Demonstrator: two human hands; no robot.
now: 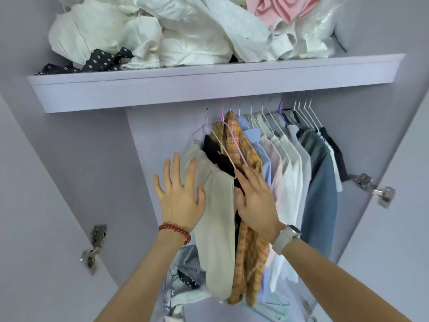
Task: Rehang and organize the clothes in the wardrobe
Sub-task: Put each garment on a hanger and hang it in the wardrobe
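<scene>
The left hand (180,201), fingers spread straight and gripping nothing, lies flat on the left face of the beige garment (218,228), which hangs long-axis down just right of those fingers. The right hand (255,205), fingers straight and together, presses the orange plaid shirt (250,252) beyond the black garment (216,154); both hands look equally near. Right of its fingers the rail's hung shirts (290,177) fill the wardrobe, while the shelf (209,89) above holds heaped white clothes (185,31).
</scene>
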